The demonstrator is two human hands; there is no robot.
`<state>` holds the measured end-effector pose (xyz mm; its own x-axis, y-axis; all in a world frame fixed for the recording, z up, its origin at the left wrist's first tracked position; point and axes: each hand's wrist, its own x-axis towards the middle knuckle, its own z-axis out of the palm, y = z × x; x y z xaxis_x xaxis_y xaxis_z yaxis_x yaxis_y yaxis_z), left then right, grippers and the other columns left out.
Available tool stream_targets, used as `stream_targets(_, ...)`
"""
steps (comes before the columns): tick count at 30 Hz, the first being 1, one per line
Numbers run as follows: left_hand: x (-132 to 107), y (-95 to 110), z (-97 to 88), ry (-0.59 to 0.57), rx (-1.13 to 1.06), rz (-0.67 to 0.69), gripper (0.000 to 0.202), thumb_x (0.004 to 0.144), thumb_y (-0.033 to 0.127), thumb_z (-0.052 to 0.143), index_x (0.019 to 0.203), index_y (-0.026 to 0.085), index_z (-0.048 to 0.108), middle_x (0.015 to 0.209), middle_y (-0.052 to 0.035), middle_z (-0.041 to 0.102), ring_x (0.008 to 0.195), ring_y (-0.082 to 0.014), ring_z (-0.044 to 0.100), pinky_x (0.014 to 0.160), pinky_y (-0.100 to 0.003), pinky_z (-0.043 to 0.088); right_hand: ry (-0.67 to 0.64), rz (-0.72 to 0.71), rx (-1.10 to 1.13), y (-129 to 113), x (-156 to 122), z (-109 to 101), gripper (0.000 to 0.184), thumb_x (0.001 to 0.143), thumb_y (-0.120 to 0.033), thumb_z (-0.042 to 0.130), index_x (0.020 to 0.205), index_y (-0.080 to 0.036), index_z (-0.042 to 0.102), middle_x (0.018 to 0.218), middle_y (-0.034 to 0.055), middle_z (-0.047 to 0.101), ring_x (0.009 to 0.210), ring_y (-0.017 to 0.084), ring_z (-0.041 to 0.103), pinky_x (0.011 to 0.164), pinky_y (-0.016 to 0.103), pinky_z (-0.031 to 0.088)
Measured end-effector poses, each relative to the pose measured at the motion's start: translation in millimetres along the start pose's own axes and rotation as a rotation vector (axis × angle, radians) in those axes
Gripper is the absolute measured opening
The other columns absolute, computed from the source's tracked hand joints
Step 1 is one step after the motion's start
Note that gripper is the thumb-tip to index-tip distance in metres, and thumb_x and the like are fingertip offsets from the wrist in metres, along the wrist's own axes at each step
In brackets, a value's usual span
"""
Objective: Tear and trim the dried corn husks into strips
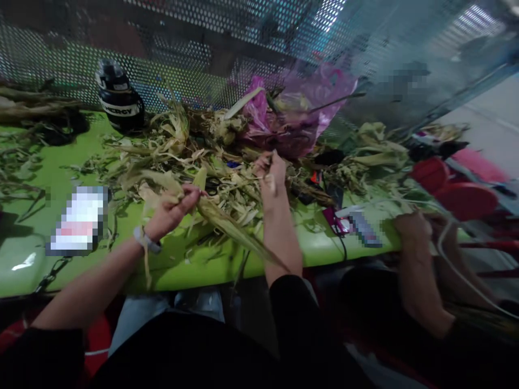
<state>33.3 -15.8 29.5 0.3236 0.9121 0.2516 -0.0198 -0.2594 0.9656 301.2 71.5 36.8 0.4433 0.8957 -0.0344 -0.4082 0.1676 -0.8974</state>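
My left hand (pixel 172 208) is closed around a bundle of long dried corn husks (pixel 227 224) that slants down toward the green table's near edge. A white band sits on that wrist. My right hand (pixel 271 174) reaches further in, its fingers pinched on a pale husk strip (pixel 272 183) at the pile. A heap of dry husks and leaves (pixel 178 146) covers the middle of the table around both hands.
A green table (pixel 182 265) holds a black container (pixel 119 100) at the back left and a pink plastic bag (pixel 292 116) at the back. Another person's hand (pixel 411 229) rests at the right edge near red objects (pixel 454 189). Perforated metal mesh (pixel 194 54) stands behind.
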Motion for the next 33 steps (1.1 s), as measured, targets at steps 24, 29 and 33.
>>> stream_targets(24,11,1,-15.8,-0.029,-0.366,-0.277,0.023,0.075,0.033,0.077,0.07,0.013,0.066,0.049,0.0051,0.037,0.043,-0.0039,0.029,0.041,-0.019,0.02,-0.81,0.034,-0.523,-19,-77,26,0.038,0.072,-0.05,0.079,0.084,-0.019,0.061,0.062,-0.0053,0.054,0.052,0.006,0.042,0.047,0.018,0.032)
stream_targets(29,11,4,-15.5,0.055,-0.358,-0.258,0.019,0.077,0.031,0.074,0.071,0.014,0.068,0.047,0.0063,0.034,0.043,-0.0045,0.026,0.042,-0.021,0.019,-0.838,-0.102,-0.667,-16,-78,30,0.026,0.075,-0.038,0.078,0.088,-0.018,0.068,0.073,-0.0032,0.058,0.064,0.009,0.049,0.061,0.021,0.04)
stream_targets(33,11,4,-16.1,0.053,-0.301,-0.25,0.023,0.078,0.031,0.073,0.065,0.014,0.065,0.047,0.0049,0.035,0.044,-0.0051,0.027,0.042,-0.022,0.019,-0.782,-0.294,-0.689,-13,-83,36,0.024,0.076,-0.028,0.076,0.099,-0.023,0.071,0.097,0.0011,0.065,0.091,0.015,0.058,0.08,0.025,0.045)
